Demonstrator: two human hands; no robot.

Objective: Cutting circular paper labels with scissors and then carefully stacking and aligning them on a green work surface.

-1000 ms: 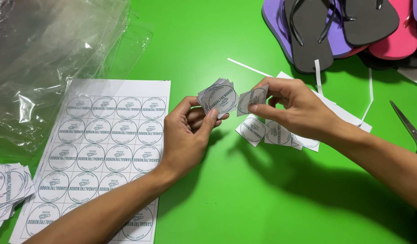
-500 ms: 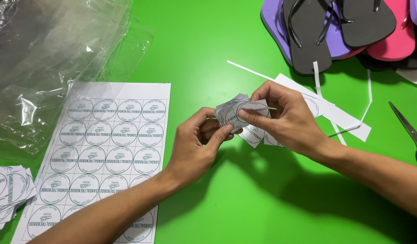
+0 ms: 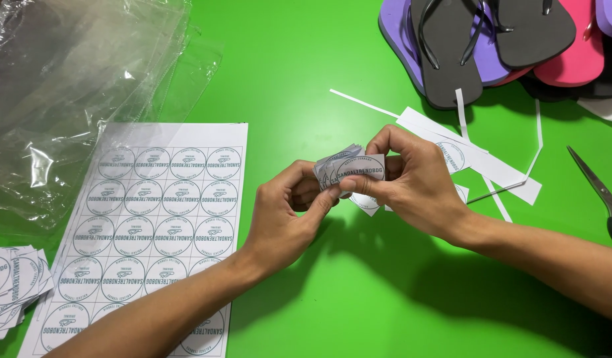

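Both hands meet above the green table: the left hand and the right hand each pinch a small stack of cut label squares between fingers and thumb, held up off the surface. A printed sheet of round labels lies to the left beside clear plastic bags; paper strips, scissors and flip-flops lie to the right

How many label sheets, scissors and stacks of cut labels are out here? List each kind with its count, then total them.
White uncut sheet of round paper labels: 1
Grey metal scissors: 1
Stacks of cut white paper labels: 2, one held between left hand and right hand, one at the left edge
Total: 4
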